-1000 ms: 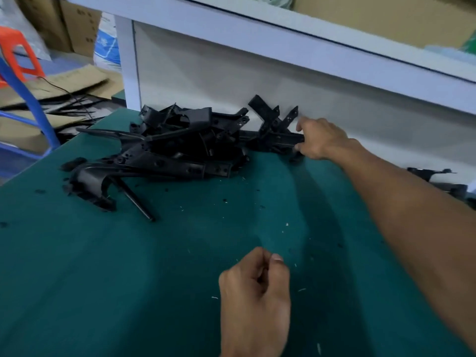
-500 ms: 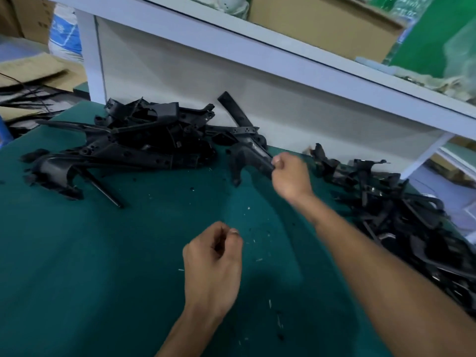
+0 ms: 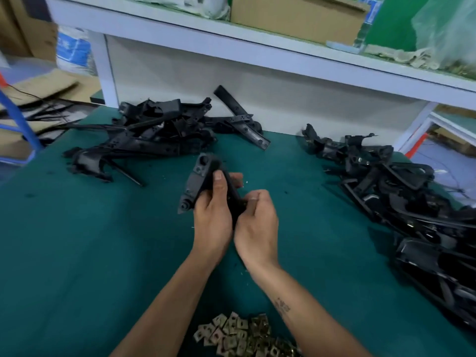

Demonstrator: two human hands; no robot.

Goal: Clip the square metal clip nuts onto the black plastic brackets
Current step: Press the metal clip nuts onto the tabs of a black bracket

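A black plastic bracket (image 3: 198, 180) is held above the middle of the green table (image 3: 77, 253). My left hand (image 3: 212, 217) grips its lower part, thumb up along the plastic. My right hand (image 3: 257, 228) pinches at the bracket's right end with curled fingers; whether a clip nut sits between them is hidden. Several square metal clip nuts (image 3: 239, 336) lie heaped at the near edge, between my forearms.
One pile of black brackets (image 3: 159, 135) lies at the back left, another pile of brackets (image 3: 412, 202) along the right side. A white shelf frame (image 3: 257, 47) carrying cardboard boxes runs behind the table. Cardboard and a blue stool leg stand off the left edge.
My right hand pulled a bracket out of the back-left pile and brought it to the table's middle. My left hand rose and took hold of it too. The view tilted down, showing the clip nuts.
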